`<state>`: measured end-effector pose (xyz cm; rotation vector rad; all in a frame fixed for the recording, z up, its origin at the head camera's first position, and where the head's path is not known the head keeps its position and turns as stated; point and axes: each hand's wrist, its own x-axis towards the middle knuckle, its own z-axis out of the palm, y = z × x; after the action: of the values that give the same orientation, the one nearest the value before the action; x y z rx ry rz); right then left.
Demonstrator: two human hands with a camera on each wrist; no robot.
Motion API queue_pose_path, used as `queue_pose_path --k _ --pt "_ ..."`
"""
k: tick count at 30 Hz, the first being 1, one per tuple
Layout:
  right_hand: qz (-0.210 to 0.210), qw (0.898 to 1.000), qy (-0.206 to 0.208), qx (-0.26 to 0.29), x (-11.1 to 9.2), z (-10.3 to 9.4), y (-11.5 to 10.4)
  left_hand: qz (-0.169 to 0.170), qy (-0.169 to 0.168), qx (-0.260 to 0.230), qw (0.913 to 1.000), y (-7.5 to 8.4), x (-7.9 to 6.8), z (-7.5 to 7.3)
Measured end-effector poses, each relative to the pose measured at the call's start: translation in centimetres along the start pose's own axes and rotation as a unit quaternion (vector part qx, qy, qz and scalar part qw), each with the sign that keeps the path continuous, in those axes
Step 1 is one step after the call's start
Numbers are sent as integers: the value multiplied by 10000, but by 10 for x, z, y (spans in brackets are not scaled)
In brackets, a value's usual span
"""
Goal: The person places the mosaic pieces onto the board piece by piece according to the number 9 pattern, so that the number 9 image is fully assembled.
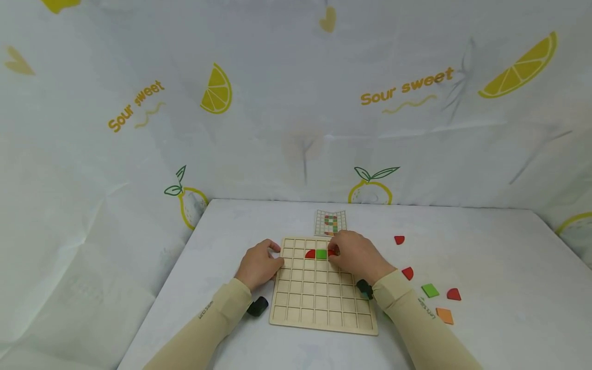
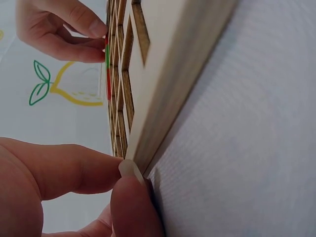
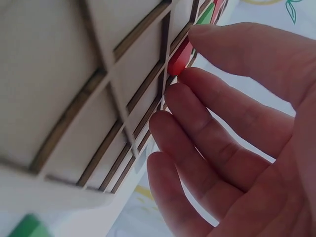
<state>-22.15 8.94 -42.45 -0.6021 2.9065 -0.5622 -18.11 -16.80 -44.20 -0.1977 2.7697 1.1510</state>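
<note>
A square wooden grid board (image 1: 319,303) lies flat on the white table. My left hand (image 1: 260,264) holds its left edge, thumb and index finger pinching the rim in the left wrist view. Over the upper right part of the grid, my right hand (image 1: 361,254) pinches a red rounded tile (image 3: 180,60) between thumb and index finger, at a cell. Its other fingers curve loosely beside the board. Left of that tile, in the same row, sit a green square tile (image 1: 321,254) and a red quarter-circle tile (image 1: 310,254).
Behind the board lies a small pattern card (image 1: 330,222) with a coloured grid. Loose tiles lie to the right, including a red quarter-circle (image 1: 400,240), a green square (image 1: 430,290) and an orange square (image 1: 445,315). A lemon-print sheet (image 1: 268,144) hangs behind the table.
</note>
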Motion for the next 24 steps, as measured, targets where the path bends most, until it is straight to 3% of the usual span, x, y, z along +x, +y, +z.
queue_pose_path --k 9,17,20,24 --pt "237 9996 82 136 -32 -24 17 -59 -39 -24 10000 0 -1 0" --pt "314 9984 354 -322 -82 -45 62 -33 -29 0 10000 0 -4 -2" --pt "464 9972 358 -459 -100 -49 80 -32 -41 0 10000 0 -4 -2" --pt "1035 9929 222 -539 -124 -54 101 -48 -56 -21 10000 1 -3 2"
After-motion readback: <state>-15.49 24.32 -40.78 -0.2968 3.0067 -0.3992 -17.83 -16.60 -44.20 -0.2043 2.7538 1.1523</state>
